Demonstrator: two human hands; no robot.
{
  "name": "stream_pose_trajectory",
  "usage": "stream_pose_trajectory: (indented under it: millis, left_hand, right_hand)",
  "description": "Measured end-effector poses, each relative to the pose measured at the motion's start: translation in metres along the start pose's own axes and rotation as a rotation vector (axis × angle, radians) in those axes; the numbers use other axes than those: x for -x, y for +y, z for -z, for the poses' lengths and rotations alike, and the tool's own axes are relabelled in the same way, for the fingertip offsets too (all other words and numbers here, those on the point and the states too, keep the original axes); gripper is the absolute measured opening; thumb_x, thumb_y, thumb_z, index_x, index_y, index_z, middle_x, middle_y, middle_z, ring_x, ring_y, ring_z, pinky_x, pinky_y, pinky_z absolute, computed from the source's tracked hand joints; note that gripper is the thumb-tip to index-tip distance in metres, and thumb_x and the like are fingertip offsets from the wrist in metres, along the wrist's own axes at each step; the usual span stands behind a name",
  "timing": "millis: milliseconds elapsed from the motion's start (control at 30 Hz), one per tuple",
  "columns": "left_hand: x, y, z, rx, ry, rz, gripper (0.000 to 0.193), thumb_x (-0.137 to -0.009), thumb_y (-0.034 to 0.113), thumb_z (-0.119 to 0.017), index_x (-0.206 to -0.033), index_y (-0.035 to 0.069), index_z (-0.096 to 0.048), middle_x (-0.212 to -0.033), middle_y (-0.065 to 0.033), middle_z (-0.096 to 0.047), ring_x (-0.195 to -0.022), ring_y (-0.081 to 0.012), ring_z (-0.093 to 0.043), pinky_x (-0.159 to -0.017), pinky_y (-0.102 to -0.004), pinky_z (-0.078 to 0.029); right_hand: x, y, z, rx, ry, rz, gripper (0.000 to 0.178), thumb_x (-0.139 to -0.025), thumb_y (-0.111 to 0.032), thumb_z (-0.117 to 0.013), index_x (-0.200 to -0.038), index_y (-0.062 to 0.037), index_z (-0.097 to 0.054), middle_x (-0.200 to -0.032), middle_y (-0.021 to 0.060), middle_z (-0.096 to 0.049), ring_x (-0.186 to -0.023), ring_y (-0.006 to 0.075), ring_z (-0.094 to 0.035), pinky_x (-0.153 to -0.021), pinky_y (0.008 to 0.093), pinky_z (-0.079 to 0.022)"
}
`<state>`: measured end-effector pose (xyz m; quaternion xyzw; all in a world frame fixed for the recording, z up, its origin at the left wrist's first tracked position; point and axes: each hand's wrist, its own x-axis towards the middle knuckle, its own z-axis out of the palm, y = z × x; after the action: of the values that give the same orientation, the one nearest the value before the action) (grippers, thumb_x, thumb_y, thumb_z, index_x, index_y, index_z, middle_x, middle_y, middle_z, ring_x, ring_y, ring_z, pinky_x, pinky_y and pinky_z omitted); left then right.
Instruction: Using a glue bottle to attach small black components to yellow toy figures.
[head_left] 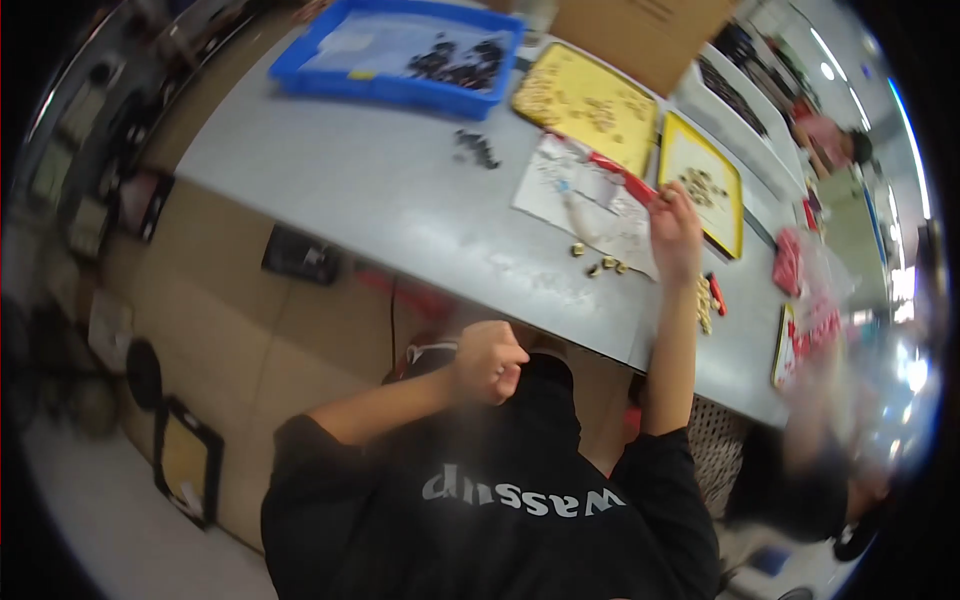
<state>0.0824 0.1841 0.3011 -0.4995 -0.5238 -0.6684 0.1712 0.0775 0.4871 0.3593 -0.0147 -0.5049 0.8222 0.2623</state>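
Observation:
My left hand (490, 362) is curled closed in front of my body, off the table's near edge; whatever lies inside it is hidden. Over the table, my right hand (677, 228) is raised with fingertips pinched, beside a yellow-rimmed tray (741, 212) of small dark-and-gold pieces (703, 187). A tiny thing may be between those fingertips, too small to name. Left of this hand lies a white sheet (535, 190) with a red strip (625, 178) and a slim clear tube (577, 215). Several small gold-and-dark round pieces (608, 262) sit below the sheet.
A yellow tray (575, 75) with small pieces and a blue bin (385, 95) with black parts stand at the back. Loose black parts (478, 148) lie near the bin. Pale pieces (704, 305) and a red-handled tool (717, 294) are to the right. Another person (800, 480) sits at right.

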Motion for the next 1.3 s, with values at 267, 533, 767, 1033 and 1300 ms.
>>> stream_pose_trajectory:
  millis: [267, 533, 767, 1033, 1300]
  left_hand:
    - [0.075, -0.086, 0.062, -1.023, -0.320, 0.567, 0.032, -0.075, 0.025, -0.061, -0.100, 0.005, -0.063, -0.101, -0.0161, -0.059, -0.098, -0.0335, -0.055, -0.079, -0.0444, -0.045]
    - [0.045, -0.088, 0.075, -0.877, -0.447, 0.939, 0.026, -0.081, 0.020, -0.054, -0.097, 0.001, -0.060, -0.089, -0.0188, -0.063, -0.079, -0.0341, -0.063, -0.072, -0.0443, -0.050]
    - [0.149, -0.175, 0.019, -0.471, -0.161, 0.810, 0.032, -0.081, 0.030, -0.059, -0.107, 0.010, -0.062, -0.118, -0.0195, -0.053, -0.107, -0.0321, -0.053, -0.084, -0.0411, -0.047]
    - [0.180, -0.220, 0.000, -0.431, -0.164, 0.571, 0.032, -0.083, 0.017, -0.059, -0.114, 0.009, -0.058, -0.120, -0.0188, -0.053, -0.111, -0.0335, -0.051, -0.089, -0.0396, -0.044]
    - [0.175, -0.210, 0.010, -0.424, -0.361, 0.784, 0.047, -0.086, 0.021, -0.056, -0.130, 0.010, -0.044, -0.136, -0.0166, -0.042, -0.123, -0.0320, -0.042, -0.098, -0.0376, -0.038]
  right_hand:
    - [-0.015, -0.013, 0.031, -0.070, -0.131, 0.095, 0.029, -0.090, -0.007, -0.053, -0.116, 0.0048, -0.045, -0.105, 0.0091, -0.050, -0.089, 0.0142, -0.048, -0.085, 0.0254, -0.040]
    - [-0.018, -0.019, 0.066, -0.118, -0.122, 0.140, 0.030, -0.090, -0.005, -0.052, -0.118, 0.0051, -0.044, -0.108, 0.0101, -0.049, -0.094, 0.0164, -0.048, -0.090, 0.0277, -0.041]
    - [-0.017, -0.015, 0.055, -0.067, -0.121, 0.125, 0.032, -0.091, -0.004, -0.051, -0.120, 0.0055, -0.044, -0.111, 0.0112, -0.049, -0.096, 0.0168, -0.048, -0.091, 0.0282, -0.042]
    - [-0.017, -0.011, 0.051, -0.065, -0.079, 0.094, 0.029, -0.091, -0.006, -0.051, -0.117, 0.0052, -0.046, -0.108, 0.0106, -0.052, -0.093, 0.0153, -0.050, -0.088, 0.0262, -0.043]
    - [-0.018, -0.004, 0.048, -0.031, -0.126, 0.069, 0.032, -0.093, -0.008, -0.050, -0.121, 0.0061, -0.045, -0.109, 0.0119, -0.053, -0.094, 0.0158, -0.052, -0.088, 0.0260, -0.044]
